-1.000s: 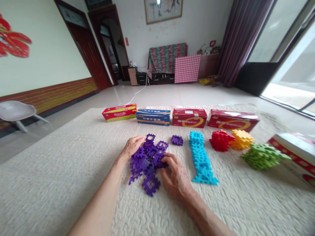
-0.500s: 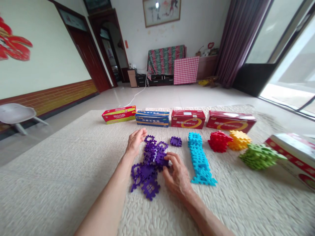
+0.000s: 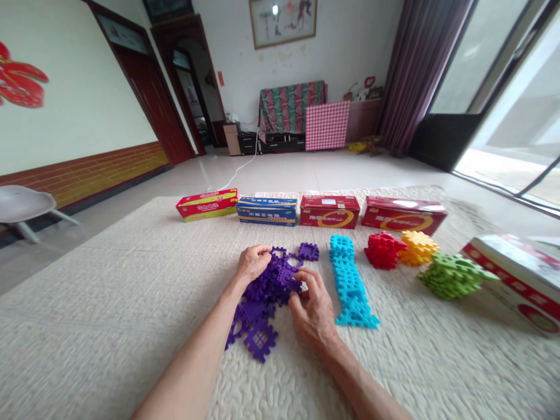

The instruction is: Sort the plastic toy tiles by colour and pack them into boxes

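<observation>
A pile of purple interlocking plastic tiles [image 3: 275, 278] lies on the quilted cover, several of them with window-like cut-outs. My left hand [image 3: 254, 263] rests against the pile's upper left side, fingers reaching over its edge and not closed round any tile. At the right side, my right hand [image 3: 314, 306] is curved with thumb and fingers apart, its fingertips touching the pile's edge. One purple square tile [image 3: 308, 251] lies apart just beyond the pile. Toward me, a purple window tile [image 3: 261, 340] lies flat at the near end.
A long row of light blue tiles [image 3: 349, 280] stands right of my right hand. Farther right are stacks of red [image 3: 385, 251], yellow [image 3: 419, 248] and green tiles [image 3: 455, 276], then a white-and-red box [image 3: 510, 286]. Several battery boxes, one blue [image 3: 266, 212], line the far side.
My left hand has moved right and toward me, onto the pile. The purple tiles on the left are pushed closer together. My right hand stays at the right edge. The view has shifted slightly.
</observation>
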A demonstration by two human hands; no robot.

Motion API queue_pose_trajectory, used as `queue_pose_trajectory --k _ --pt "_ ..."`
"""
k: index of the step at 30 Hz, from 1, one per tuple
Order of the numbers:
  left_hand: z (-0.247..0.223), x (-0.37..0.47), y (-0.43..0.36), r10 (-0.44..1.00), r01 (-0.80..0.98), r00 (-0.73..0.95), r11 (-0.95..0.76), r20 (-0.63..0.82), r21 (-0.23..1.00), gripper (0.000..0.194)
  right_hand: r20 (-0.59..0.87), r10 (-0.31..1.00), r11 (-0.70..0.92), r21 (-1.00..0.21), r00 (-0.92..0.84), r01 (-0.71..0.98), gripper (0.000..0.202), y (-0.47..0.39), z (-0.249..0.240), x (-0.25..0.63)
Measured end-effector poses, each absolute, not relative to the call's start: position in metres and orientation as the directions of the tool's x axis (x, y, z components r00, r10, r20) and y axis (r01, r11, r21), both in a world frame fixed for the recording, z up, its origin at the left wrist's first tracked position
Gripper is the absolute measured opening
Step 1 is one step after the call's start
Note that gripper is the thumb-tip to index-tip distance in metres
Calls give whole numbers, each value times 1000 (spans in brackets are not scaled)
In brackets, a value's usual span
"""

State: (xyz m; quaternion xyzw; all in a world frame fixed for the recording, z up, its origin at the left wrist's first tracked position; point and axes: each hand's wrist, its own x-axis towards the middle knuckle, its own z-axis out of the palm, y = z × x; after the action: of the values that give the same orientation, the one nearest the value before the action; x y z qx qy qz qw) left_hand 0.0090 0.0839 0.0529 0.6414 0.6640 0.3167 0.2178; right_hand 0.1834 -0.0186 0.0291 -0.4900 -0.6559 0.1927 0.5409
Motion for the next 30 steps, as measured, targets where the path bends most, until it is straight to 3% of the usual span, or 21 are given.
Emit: queue_pose_trajectory --k 10,15,23,30 --pt "45 -33 132 976 705 -4 -152 217 692 27 491 869 424 -797 53 431 31 -18 28 185" --pt "36 -33 124 956 718 -70 -150 285 680 27 492 869 423 -799 59 427 30 -17 29 184" --pt "32 5 109 956 709 10 -213 293 672 27 499 865 442 -812 60 381 28 -18 30 186" --pt "28 0 119 954 680 40 -243 296 692 26 507 862 446 -759 1 474 39 -19 28 187"
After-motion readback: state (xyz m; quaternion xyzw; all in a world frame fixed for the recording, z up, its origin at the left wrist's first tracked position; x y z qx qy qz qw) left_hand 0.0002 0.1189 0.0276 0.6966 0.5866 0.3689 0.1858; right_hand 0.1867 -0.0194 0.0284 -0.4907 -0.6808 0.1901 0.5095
